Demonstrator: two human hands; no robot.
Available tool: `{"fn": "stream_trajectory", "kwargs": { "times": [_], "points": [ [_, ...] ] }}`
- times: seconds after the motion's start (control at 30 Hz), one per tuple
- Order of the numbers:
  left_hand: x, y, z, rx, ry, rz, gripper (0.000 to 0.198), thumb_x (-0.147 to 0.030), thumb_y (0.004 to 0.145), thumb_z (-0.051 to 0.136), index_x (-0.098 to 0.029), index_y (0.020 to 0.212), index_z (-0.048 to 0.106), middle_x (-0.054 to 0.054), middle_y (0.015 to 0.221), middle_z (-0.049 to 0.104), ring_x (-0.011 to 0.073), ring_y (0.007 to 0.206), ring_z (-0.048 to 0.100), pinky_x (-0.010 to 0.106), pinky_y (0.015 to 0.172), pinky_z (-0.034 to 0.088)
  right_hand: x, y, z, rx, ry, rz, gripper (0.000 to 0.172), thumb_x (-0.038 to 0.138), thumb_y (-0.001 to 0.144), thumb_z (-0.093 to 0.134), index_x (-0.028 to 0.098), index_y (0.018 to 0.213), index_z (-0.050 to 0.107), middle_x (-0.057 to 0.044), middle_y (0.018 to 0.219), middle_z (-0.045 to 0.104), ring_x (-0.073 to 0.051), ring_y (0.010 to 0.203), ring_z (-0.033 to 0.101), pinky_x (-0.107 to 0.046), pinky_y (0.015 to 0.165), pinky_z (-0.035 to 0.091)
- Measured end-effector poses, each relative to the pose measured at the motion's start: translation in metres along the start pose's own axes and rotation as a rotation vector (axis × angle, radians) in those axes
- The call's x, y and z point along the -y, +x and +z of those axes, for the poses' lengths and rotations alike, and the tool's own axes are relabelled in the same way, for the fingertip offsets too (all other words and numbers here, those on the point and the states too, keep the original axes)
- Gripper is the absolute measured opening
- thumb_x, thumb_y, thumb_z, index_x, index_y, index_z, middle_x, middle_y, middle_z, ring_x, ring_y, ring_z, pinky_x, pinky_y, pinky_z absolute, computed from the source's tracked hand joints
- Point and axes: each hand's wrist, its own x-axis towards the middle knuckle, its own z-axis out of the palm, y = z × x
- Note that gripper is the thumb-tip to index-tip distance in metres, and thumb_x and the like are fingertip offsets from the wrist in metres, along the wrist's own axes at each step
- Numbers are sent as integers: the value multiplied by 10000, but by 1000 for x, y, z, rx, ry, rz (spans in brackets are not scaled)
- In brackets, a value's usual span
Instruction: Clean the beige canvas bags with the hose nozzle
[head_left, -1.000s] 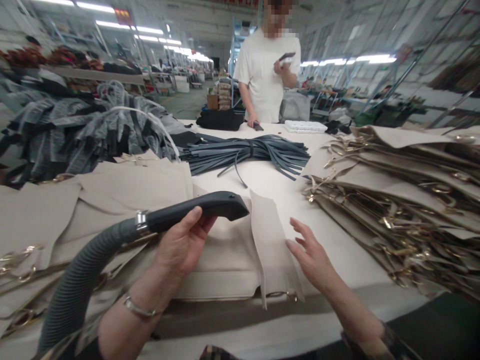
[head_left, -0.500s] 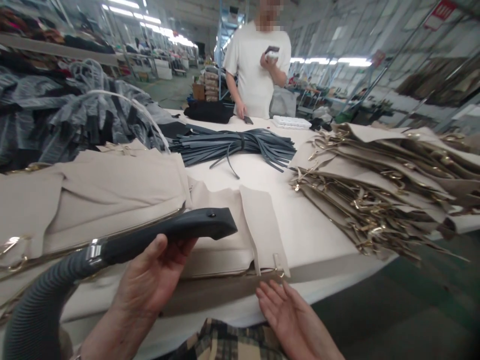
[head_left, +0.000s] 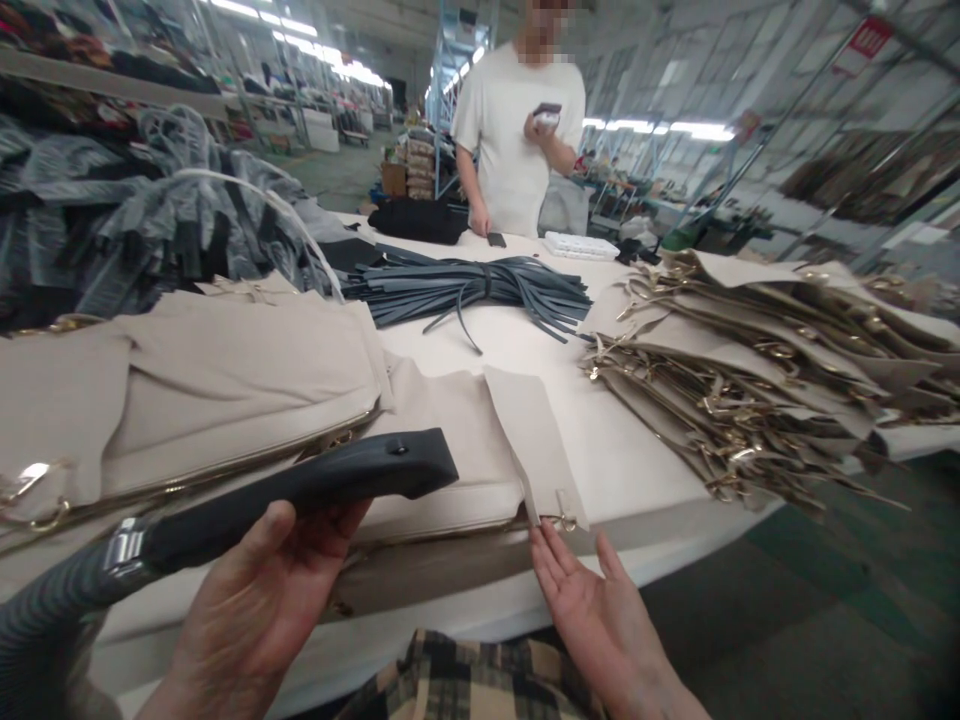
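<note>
My left hand [head_left: 262, 590] grips a dark grey nozzle handle [head_left: 315, 485] joined to a ribbed grey hose [head_left: 45, 625] that runs off to the lower left. The nozzle hovers over a beige bag panel [head_left: 442, 440] lying at the table's front edge. My right hand [head_left: 592, 615] is open, palm up, fingers stretched, its fingertips just under the panel's beige flap [head_left: 532, 440] and its small gold ring [head_left: 564, 520]. It holds nothing.
A stack of beige panels [head_left: 195, 370] lies left, and a large pile with gold hardware [head_left: 765, 350] lies right. A bundle of dark blue straps [head_left: 480, 285] lies mid-table, grey wrapped goods [head_left: 150, 230] behind. A person in a white shirt [head_left: 517, 140] stands at the far side, holding a phone.
My right hand dropped from above the flap to below the table edge and now reaches its fingertips up to the flap's end. The nozzle sank slightly and shifted left.
</note>
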Motion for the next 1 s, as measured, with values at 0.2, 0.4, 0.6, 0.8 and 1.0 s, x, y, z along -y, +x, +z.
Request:
{"fn": "stream_trajectory", "kwargs": {
  "times": [0.2, 0.4, 0.6, 0.8, 1.0],
  "points": [
    [2, 0, 1, -31, -18, -36, 597, -266, 461, 961, -224, 1018, 750, 47, 1005, 789, 291, 885, 745, 383, 787, 629, 3, 20, -11, -52, -130, -53, 205, 327, 980, 555, 192, 840, 619, -26, 702, 701, -154, 702, 726, -266, 674, 609],
    [2, -7, 3, -120, 24, -85, 435, -239, 648, 827, -193, 1070, 732, 70, 1115, 764, 281, 1046, 700, 400, 906, 575, 18, 30, -29, -76, -312, -167, 196, 297, 920, 661, 169, 778, 617, -48, 734, 739, -165, 712, 738, -270, 661, 588],
    [4, -10, 7, -148, 123, -79, 373, -330, 697, 789, -220, 1050, 740, 51, 1242, 715, 314, 1310, 531, 475, 1044, 455, 43, 21, -29, -57, -593, -279, 203, 314, 867, 715, 119, 822, 677, -63, 724, 738, -157, 618, 716, -251, 588, 568],
    [8, -10, 10, -159, 175, -85, 469, -362, 608, 836, -215, 1046, 750, 50, 1294, 688, 335, 1316, 520, 410, 906, 572, 54, 32, -17, -48, -849, -278, 235, 331, 782, 774, 131, 738, 660, -45, 652, 708, -138, 547, 680, -221, 523, 532],
    [7, -3, 1, -160, 125, -104, 488, -325, 543, 861, -212, 1006, 754, 57, 1178, 743, 318, 1154, 643, 377, 808, 615, 95, 28, -18, 196, -661, -569, 260, 269, 626, 844, 180, 647, 601, 36, 619, 650, -122, 626, 642, -270, 688, 567]
  ]
}}
